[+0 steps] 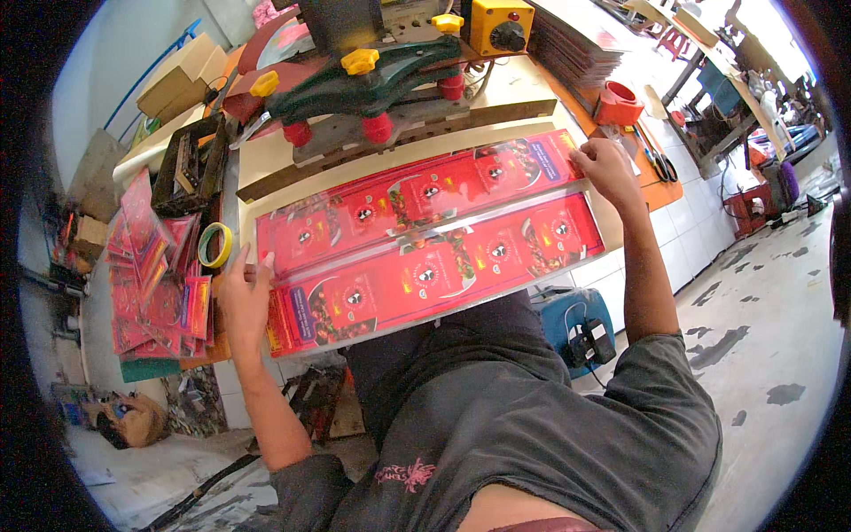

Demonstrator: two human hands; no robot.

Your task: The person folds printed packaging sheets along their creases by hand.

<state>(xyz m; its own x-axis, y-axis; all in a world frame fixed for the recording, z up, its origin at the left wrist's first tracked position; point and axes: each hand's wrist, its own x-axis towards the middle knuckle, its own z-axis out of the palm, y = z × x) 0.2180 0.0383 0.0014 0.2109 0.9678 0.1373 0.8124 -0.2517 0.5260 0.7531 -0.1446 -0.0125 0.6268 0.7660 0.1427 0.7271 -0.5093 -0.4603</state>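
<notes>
Cluttered workshop, orange bench top (660, 194) partly visible. Far L: heap of loose red pcs (146, 275), small & separate, so prob. the done portion. Next: dark open tray (167, 191) w/ bits inside, then yellow tape roll (215, 245) near L hand (245, 297). L hand at L end of red printed panel (421, 222): fingers spread, thumb at edge, no clear pinch. Panel centred, in front of green press (372, 84) w/ yellow knobs; two long rows, both whole by looks, so prob. not yet worked. Upper R: yellow control box (501, 27), then stack of sheets (576, 44), poss. remaining stock. R hand (607, 168) at panel's far R corner: fingers bunched; pinching or just resting, can't tell. Beyond: red holder (618, 104), scissors (660, 164).
</notes>
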